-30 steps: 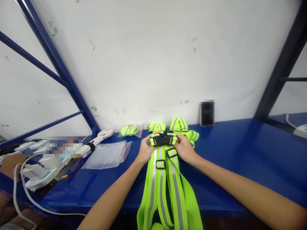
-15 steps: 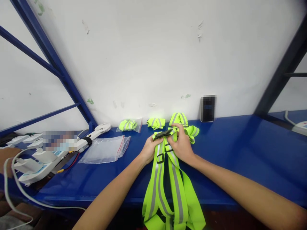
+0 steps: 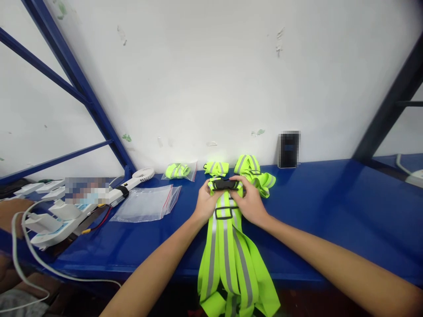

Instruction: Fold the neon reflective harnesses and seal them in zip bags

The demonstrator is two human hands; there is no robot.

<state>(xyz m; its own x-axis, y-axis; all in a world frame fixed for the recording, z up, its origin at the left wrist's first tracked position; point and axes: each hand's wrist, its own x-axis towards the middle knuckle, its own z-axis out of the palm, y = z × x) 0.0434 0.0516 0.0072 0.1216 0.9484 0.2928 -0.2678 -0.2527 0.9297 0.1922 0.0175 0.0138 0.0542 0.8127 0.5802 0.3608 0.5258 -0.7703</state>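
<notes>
Between my two hands is a fluorescent yellow-green reflective vest (image 3: 228, 259) made of straps with grey stripes. Its black side-release buckle (image 3: 226, 185) lies level at the top, and the straps hang down over the table's front edge. My left hand (image 3: 206, 201) pinches the strap at the buckle's left end. My right hand (image 3: 251, 200) grips the buckle's right end, thumb below and fingers on top. Below the buckle, a black slider (image 3: 224, 213) sits on the straps. Right behind my hands lies a loose bundle of the same straps (image 3: 247, 165).
At the back of the blue table (image 3: 317, 220) lie a folded strap bundle (image 3: 216, 168) and a bagged one (image 3: 177, 171). Clear zip bags (image 3: 143, 203) lie to the left, near a white fan (image 3: 143, 175) and a power strip (image 3: 56, 229). A dark device (image 3: 288, 149) leans on the wall.
The buckle has turned from slanted to level, and the straps below it have drawn together. My right fingers have shifted left along the buckle. The view has moved slightly.
</notes>
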